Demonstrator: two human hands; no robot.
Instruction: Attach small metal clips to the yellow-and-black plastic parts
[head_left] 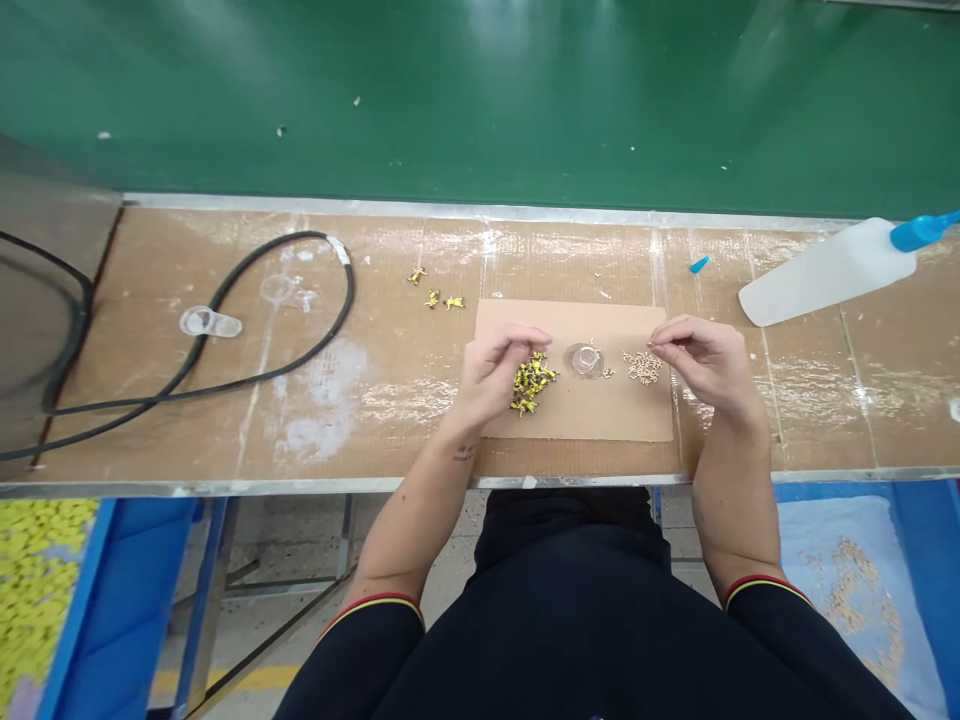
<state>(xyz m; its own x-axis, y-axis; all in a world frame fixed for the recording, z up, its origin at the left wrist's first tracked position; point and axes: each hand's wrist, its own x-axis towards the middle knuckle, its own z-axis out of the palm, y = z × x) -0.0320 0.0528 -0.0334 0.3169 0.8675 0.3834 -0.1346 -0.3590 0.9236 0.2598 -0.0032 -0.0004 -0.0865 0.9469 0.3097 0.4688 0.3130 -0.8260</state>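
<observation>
My left hand (496,372) is over the left part of a cardboard sheet (577,425), beside a pile of small yellow-and-black figures (532,382). Its thumb and fingers are drawn together; anything between them is too small to make out. At the sheet's right end, the fingertips of my right hand (709,362) are pinched just above a heap of tiny beige pieces (643,367). What they grip, if anything, I cannot make out. Between the hands stands a small clear cup (586,360), with a few beige bits next to it.
Three yellow figures (433,298) lie beyond the sheet. A white bottle (829,272) with a blue top lies at right, near a small blue cap (699,265). At left are a looped black cable (300,360) and a clear plastic piece (214,322). Blue bins (124,590) flank my lap.
</observation>
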